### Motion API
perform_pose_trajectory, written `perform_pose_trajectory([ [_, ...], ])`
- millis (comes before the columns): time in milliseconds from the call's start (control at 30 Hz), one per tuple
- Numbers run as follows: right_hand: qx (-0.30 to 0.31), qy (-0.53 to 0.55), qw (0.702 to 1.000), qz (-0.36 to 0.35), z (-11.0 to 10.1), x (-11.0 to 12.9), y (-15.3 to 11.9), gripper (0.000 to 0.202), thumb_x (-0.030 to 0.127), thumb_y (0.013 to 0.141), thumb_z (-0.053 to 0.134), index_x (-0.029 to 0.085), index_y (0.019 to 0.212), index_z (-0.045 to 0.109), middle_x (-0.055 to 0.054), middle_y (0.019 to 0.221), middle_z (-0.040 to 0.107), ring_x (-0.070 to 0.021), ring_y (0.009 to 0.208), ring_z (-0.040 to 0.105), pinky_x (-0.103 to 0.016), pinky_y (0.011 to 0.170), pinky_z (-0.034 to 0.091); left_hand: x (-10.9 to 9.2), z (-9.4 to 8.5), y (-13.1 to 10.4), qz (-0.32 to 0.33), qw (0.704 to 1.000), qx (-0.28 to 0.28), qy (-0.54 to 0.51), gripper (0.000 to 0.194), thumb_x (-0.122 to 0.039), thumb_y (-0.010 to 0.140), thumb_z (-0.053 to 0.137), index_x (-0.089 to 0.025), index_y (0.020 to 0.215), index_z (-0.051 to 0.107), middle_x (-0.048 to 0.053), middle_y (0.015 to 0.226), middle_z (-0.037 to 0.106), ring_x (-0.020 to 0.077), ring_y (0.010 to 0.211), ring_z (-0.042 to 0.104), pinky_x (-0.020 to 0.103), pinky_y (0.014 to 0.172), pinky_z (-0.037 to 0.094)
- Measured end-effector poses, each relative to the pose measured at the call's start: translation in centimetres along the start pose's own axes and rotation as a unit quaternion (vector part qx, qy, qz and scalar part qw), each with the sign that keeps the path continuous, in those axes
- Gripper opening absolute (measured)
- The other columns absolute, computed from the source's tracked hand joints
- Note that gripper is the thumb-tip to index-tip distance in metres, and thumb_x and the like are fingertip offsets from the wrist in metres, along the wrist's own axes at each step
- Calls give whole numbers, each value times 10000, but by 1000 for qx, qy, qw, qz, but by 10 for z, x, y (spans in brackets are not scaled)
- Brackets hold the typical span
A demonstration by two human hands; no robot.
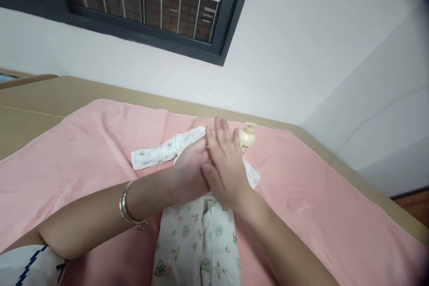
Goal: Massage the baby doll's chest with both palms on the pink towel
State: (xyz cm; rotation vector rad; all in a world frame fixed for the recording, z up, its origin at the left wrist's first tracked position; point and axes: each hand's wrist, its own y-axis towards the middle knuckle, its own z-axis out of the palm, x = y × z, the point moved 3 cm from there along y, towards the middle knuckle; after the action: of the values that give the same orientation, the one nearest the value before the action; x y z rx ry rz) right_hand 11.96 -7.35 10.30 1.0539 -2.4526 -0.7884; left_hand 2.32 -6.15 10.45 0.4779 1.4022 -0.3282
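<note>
My left hand (189, 172) and my right hand (226, 165) are pressed palm against palm, with slight blur at the fingertips. The right hand's fingers are stretched out, while those of the left are partly covered by it. Neither hand shows anything held. Beneath them lies a small white printed top (157, 154) with its sleeves spread, and matching printed trousers (197, 241) below it. Past the collar, a rounded skin-coloured shape (201, 122), like a doll's head, is mostly hidden by my hands. Just right of my fingertips is a cream-coloured bottle (248, 136) with dark lettering.
A pink cloth (301, 214) spreads under the clothes over a tan surface (67, 91). White wall (268, 62) rises behind it, with a dark-framed, barred window (221, 49) above. A bracelet (124, 201) circles my left wrist.
</note>
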Motion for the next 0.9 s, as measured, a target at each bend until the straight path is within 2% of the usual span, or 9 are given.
perform_pose_trajectory([
  [100, -37, -8, 997, 73, -4, -11, 3, 650, 457, 1053, 193, 323, 1595, -140, -13, 1694, 33, -307, 1550, -61, -685, 1221, 13, -10, 1, -6, -20, 986, 52, -155, 771, -677, 949, 85, -243, 1440, 492, 58, 1500, 522, 275, 1521, 274, 523, 1234, 288],
  [167, -18, 4, 997, 69, 1, -2, 0, 715, 484, 1043, 254, 290, 1595, -157, -48, 1693, 35, -323, 1547, -74, -688, 1224, 46, -15, -7, -5, -23, 978, 36, -204, 765, -695, 949, 120, -237, 1451, 473, 72, 1482, 538, 281, 1511, 297, 523, 1225, 296],
  [333, 47, 84, 995, -20, 13, 40, -13, 944, 556, 989, 416, 188, 1575, -226, -119, 1687, -16, -350, 1544, -58, -654, 1241, 141, -8, -22, 3, -10, 979, -48, -196, 762, -690, 951, 98, -261, 1526, 354, 75, 1462, 563, 269, 1489, 349, 500, 1201, 338],
  [433, 63, 115, 991, -27, 13, 43, -15, 910, 533, 1005, 397, 183, 1578, -217, -108, 1688, 1, -315, 1550, -36, -615, 1248, 171, 1, -17, 6, -3, 983, -78, -166, 761, -696, 944, 88, -286, 1553, 286, 59, 1509, 517, 265, 1497, 332, 494, 1205, 332],
  [633, 31, 67, 997, 38, 18, -4, -2, 678, 432, 1049, 280, 204, 1620, -6, -77, 1690, 32, -300, 1550, -61, -635, 1241, 42, 3, -2, 10, -104, 973, -65, -198, 701, -591, 972, 72, -244, 1505, 366, 93, 1478, 536, 291, 1439, 429, 532, 1173, 372],
  [700, 13, 56, 994, 96, 25, -26, 1, 626, 432, 1056, 240, 221, 1621, 71, -64, 1689, 66, -282, 1554, -43, -628, 1240, 29, -3, -12, 15, -76, 975, -51, -201, 713, -603, 971, 85, -221, 1488, 394, 117, 1439, 568, 307, 1418, 455, 552, 1170, 364],
  [767, 13, 80, 986, 145, 35, -43, 0, 630, 455, 1053, 244, 206, 1617, 113, -82, 1682, 122, -264, 1557, 52, -579, 1251, 126, -6, -28, 22, -26, 980, -70, -184, 717, -605, 972, 104, -203, 1510, 355, 137, 1417, 585, 304, 1418, 457, 549, 1171, 355],
  [833, 39, 105, 978, 175, 48, -51, -3, 650, 467, 1047, 271, 175, 1613, 140, -118, 1659, 213, -262, 1542, 174, -537, 1241, 215, -2, -46, 29, 20, 982, -126, -139, 698, -587, 983, 157, -191, 1542, 291, 138, 1403, 600, 285, 1435, 436, 529, 1185, 333],
  [900, 85, 101, 976, 171, 60, -52, -6, 659, 474, 1040, 309, 167, 1608, 176, -126, 1632, 290, -282, 1533, 205, -555, 1241, 195, 8, -60, 34, 51, 977, -201, -52, 685, -570, 987, 259, -184, 1554, 271, 135, 1373, 626, 276, 1449, 413, 514, 1210, 284],
])
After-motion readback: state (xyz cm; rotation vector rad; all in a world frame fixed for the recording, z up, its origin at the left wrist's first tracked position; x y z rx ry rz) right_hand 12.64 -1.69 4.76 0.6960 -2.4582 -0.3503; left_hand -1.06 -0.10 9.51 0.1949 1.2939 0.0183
